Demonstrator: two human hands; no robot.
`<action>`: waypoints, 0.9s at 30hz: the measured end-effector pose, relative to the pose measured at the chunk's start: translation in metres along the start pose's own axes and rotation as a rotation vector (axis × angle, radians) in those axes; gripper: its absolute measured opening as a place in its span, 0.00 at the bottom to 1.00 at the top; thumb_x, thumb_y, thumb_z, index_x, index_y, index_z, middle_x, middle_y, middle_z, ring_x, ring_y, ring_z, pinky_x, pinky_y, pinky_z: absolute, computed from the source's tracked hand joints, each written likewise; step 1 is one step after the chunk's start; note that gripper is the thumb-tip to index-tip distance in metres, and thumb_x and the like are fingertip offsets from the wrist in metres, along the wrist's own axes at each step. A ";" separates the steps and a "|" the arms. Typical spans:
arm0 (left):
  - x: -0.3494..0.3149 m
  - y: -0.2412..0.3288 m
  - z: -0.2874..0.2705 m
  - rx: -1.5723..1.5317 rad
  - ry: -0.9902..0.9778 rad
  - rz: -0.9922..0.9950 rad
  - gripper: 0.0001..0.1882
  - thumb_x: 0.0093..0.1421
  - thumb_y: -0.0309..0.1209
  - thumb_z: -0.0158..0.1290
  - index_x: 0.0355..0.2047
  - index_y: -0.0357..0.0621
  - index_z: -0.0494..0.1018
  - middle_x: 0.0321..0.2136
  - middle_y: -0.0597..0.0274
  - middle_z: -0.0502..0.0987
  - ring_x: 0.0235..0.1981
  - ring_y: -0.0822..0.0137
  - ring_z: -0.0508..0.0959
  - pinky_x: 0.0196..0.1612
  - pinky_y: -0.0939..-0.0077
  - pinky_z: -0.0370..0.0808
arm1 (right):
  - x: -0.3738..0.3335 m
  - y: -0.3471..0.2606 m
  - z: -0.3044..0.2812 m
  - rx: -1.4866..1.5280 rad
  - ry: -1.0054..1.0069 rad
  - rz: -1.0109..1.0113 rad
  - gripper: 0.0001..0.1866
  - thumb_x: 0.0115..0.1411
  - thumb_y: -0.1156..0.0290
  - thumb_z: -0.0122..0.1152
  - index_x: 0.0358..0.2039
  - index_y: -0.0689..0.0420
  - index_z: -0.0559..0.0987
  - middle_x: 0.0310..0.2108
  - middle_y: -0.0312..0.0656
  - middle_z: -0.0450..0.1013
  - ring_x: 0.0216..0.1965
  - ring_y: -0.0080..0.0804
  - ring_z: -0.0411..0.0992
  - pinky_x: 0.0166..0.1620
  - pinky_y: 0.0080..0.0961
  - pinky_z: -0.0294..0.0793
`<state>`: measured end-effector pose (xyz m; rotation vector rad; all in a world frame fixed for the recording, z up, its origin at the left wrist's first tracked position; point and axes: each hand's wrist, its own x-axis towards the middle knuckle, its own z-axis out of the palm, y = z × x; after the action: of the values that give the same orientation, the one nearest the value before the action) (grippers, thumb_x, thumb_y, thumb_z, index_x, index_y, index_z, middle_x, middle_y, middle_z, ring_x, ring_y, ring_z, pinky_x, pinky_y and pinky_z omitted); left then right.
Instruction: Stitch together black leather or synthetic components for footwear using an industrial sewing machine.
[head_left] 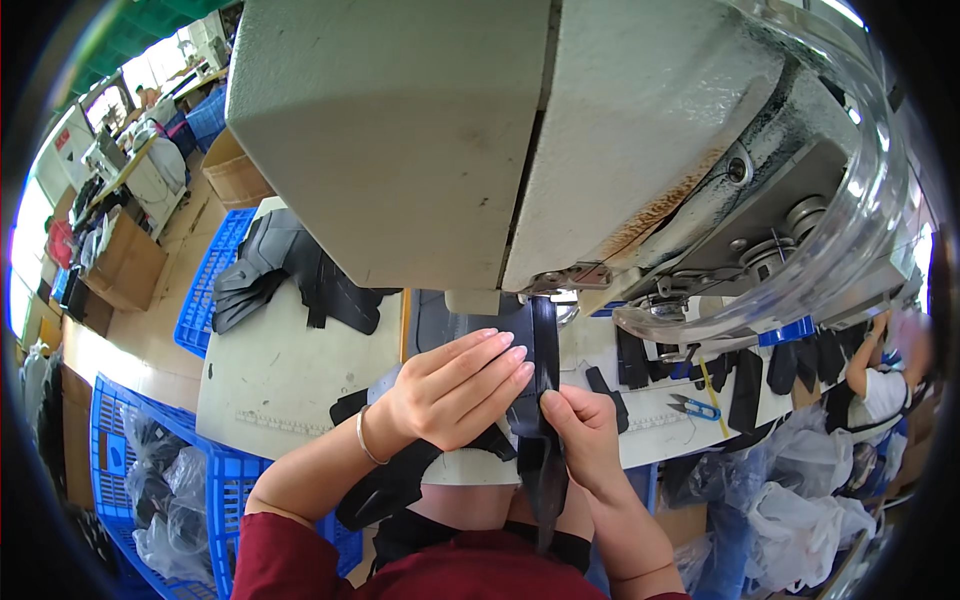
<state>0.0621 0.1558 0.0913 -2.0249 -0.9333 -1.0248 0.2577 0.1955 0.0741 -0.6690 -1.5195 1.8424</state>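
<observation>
A large pale sewing machine head [400, 140] fills the upper middle, and its underside hides the needle area. Dark fabric [433, 325] lies on the table beneath it, with a long black strip [545, 345] running from under the machine toward my lap. My left hand [455, 393] rests over the fabric, fingers stretched out side by side, holding nothing. Just right of it, my right hand [585, 425] pinches the edge of the black strip between thumb and fingers. The strip's lower end hangs past the table edge.
Stacked dark cut pieces [290, 265] lie at the table's left. Blue-handled thread snips [695, 407] and more dark pieces [745, 390] lie right. Blue crates [150, 470] stand left, plastic bags [800, 520] lower right. A co-worker [885, 380] is at far right.
</observation>
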 end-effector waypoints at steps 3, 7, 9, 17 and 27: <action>0.000 0.001 -0.001 -0.009 -0.018 0.002 0.09 0.48 0.22 0.57 0.30 0.32 0.79 0.32 0.54 0.80 0.37 0.58 0.82 0.44 0.67 0.82 | 0.000 0.000 -0.001 -0.027 -0.004 -0.016 0.13 0.68 0.69 0.52 0.30 0.63 0.78 0.23 0.27 0.70 0.25 0.10 0.63 0.27 0.13 0.63; 0.001 0.001 -0.002 -0.004 -0.029 0.012 0.09 0.47 0.22 0.57 0.30 0.30 0.78 0.31 0.51 0.80 0.38 0.57 0.82 0.45 0.66 0.82 | 0.000 -0.001 -0.001 -0.074 -0.011 -0.025 0.13 0.67 0.68 0.53 0.29 0.62 0.77 0.23 0.26 0.69 0.24 0.10 0.62 0.26 0.13 0.61; 0.000 0.001 -0.002 -0.003 -0.036 0.012 0.09 0.47 0.22 0.57 0.30 0.30 0.78 0.31 0.51 0.79 0.38 0.57 0.82 0.45 0.66 0.82 | 0.001 -0.001 -0.001 -0.060 -0.019 -0.018 0.13 0.67 0.68 0.54 0.28 0.62 0.76 0.22 0.25 0.68 0.24 0.10 0.60 0.26 0.13 0.60; -0.001 0.000 0.002 -0.020 -0.013 -0.035 0.12 0.45 0.23 0.58 0.32 0.33 0.79 0.33 0.52 0.80 0.37 0.56 0.81 0.44 0.62 0.83 | 0.000 -0.004 0.005 -0.070 0.031 0.001 0.15 0.66 0.67 0.54 0.25 0.62 0.75 0.21 0.25 0.66 0.23 0.10 0.58 0.25 0.13 0.57; 0.001 -0.006 0.003 -0.021 -0.005 0.030 0.07 0.48 0.22 0.57 0.29 0.31 0.78 0.32 0.50 0.79 0.38 0.56 0.82 0.45 0.64 0.82 | 0.000 -0.009 0.003 -0.126 0.047 -0.007 0.16 0.65 0.68 0.57 0.20 0.61 0.74 0.20 0.25 0.66 0.23 0.11 0.57 0.25 0.14 0.55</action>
<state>0.0584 0.1614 0.0926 -2.0533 -0.8958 -1.0175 0.2570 0.1941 0.0839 -0.7599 -1.6154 1.7246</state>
